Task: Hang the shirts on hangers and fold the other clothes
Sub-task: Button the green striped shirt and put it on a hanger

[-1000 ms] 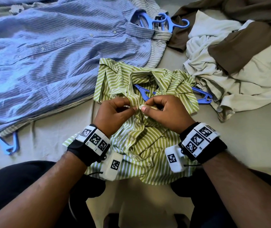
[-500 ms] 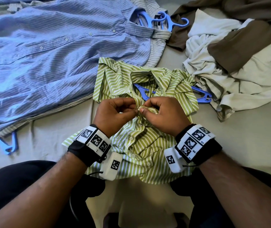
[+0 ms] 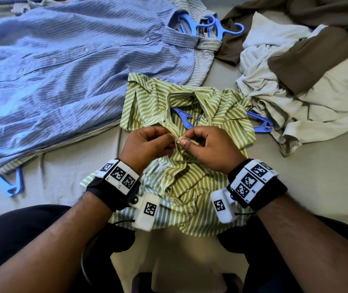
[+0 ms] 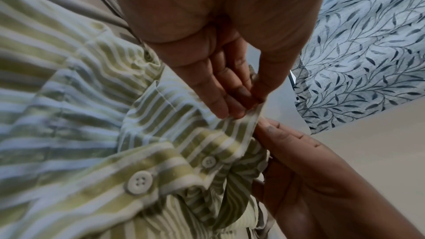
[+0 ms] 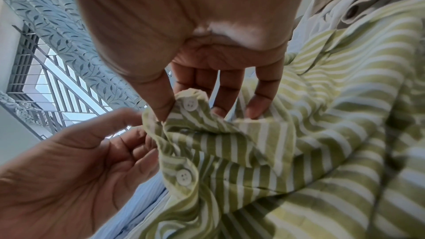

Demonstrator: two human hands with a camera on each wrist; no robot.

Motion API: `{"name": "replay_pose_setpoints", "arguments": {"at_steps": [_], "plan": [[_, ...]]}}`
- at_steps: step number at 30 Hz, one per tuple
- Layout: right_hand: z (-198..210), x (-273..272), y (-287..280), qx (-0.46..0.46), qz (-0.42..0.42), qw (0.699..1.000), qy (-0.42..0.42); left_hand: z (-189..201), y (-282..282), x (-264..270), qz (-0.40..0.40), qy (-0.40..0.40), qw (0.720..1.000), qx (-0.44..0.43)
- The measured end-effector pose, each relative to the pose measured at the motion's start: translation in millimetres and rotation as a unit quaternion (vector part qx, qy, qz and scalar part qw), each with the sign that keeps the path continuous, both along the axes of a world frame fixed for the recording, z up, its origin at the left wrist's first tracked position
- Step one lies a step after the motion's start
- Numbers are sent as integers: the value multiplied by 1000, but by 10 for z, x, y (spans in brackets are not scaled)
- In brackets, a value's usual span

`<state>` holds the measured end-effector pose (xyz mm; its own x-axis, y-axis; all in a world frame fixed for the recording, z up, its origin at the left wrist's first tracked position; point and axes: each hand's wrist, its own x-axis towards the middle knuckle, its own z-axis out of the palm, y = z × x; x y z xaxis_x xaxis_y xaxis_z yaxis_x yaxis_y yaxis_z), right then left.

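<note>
Green-striped shirt (image 3: 181, 182) lies just below the blue hanger (image 3: 184, 118) inside its collar. Left hand (image 3: 147, 144) and right hand (image 3: 209, 149) each pinch one front edge, probably to close a button (image 5: 190, 105).

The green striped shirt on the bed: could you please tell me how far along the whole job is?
Done: the blue striped shirt lies on a blue hanger. In hand: the left hand and right hand pinch the green striped shirt at its placket, hanger inside. Left: the cream and brown pile lies crumpled, unfolded.
</note>
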<state>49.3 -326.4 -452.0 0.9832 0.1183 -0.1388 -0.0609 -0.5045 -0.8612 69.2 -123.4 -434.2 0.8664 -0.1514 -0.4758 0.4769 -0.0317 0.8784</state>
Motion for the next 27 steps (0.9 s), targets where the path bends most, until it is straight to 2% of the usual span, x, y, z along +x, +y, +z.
{"name": "replay_pose_setpoints", "arguments": {"at_steps": [4, 9, 15, 19, 23, 27], "plan": [[-10, 7, -19, 15, -7, 1000, 24, -12, -10, -23, -10, -4, 1000, 4], [28, 21, -46, -8, -9, 1000, 24, -49, 2, -48, -13, -16, 1000, 12], [71, -39, 20, -52, -6, 998, -24, -46, -45, -83, -11, -60, 997, 39], [78, -33, 26, -44, -3, 999, -29, -32, -44, -70, 8, -39, 998, 45], [129, -34, 24, -94, 12, 986, -139, -18, -36, -43, 48, -3, 998, 34], [113, -65, 70, -139, 18, 977, -160, -15, -25, -28, 68, 32, 997, 5]]}}
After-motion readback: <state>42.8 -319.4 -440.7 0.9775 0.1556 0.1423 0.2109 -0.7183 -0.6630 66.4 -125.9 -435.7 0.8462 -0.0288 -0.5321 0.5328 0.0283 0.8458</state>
